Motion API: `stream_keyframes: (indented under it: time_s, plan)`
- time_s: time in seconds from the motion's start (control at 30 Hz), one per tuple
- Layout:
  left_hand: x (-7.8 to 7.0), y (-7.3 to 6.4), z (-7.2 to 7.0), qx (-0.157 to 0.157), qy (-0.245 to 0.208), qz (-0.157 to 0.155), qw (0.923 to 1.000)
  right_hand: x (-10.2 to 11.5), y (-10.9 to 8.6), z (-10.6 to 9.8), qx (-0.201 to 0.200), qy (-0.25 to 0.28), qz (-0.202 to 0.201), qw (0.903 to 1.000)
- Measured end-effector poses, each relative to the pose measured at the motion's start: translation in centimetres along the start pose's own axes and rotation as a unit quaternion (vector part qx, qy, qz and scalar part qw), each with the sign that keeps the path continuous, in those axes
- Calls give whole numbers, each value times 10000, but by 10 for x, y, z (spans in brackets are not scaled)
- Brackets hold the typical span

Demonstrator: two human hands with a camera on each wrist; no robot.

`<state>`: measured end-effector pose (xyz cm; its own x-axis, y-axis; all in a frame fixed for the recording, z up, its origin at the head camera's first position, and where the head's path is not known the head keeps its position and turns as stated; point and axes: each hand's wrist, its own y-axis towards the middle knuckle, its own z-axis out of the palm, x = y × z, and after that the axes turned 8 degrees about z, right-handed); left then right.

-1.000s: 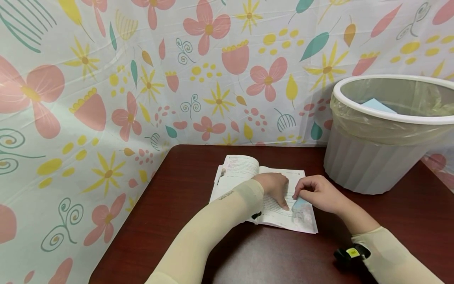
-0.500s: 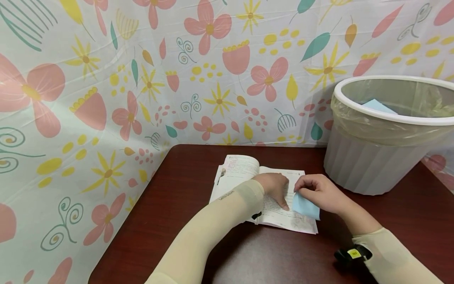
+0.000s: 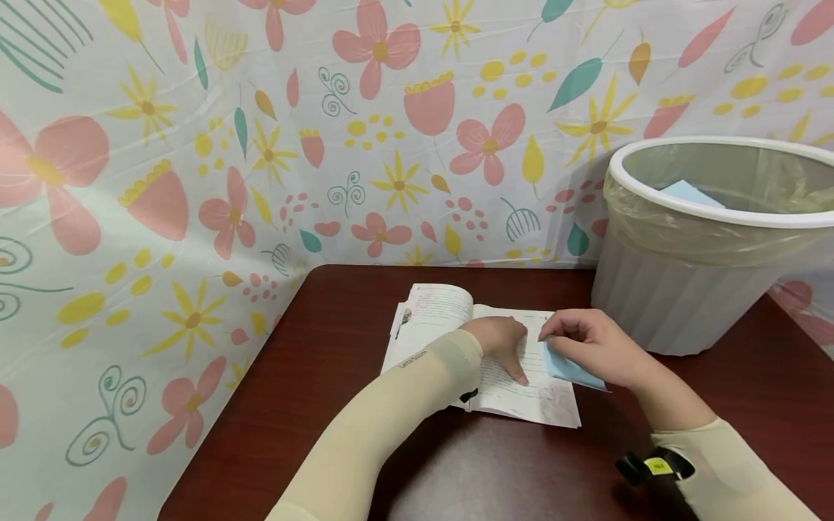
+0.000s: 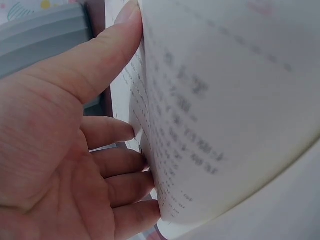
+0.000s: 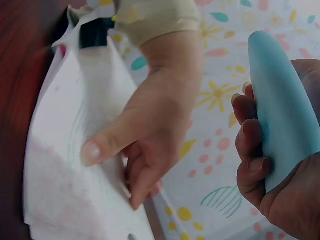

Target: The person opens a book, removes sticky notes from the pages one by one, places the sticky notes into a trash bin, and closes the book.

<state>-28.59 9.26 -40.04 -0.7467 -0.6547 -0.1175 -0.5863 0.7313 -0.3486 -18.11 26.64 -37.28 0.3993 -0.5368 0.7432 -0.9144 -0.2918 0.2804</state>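
An open book with printed pages lies on the table, its left page bowed up near the spine. My left hand rests on the right-hand page, thumb apart from the fingers; in the left wrist view its thumb and fingertips touch the paper. Over the right edge of that page, my right hand pinches a light blue sticky note between thumb and fingers. Seen from the right wrist, the note curves up out of the hand, apart from the book.
A grey waste bin with a white rim and a clear liner stands at the back right of the dark red table. Inside it shows a piece of light blue paper. Behind hangs a flower-patterned cloth.
The blue sticky note has come off the right page in my right hand, which has moved slightly up and right with it. My left hand stays on the page.
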Motion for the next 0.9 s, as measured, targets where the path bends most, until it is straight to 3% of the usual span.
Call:
stream_keyframes:
  time_s: [0.37,0.7,0.8,0.9]
  plan:
    - [-2,0,-5,274,87,-174,9994,42,2,-34,155,-313,-560,9978]
    - [-1,-3,-5,319,41,-241,9992,100,27,-102,-7,-780,-963,9923]
    - [0,-2,-5,345,10,-227,9991,121,38,-128,-144,-738,-855,9935]
    - [1,-2,-4,321,-65,-180,9993,138,51,-154,-359,-509,-419,9972]
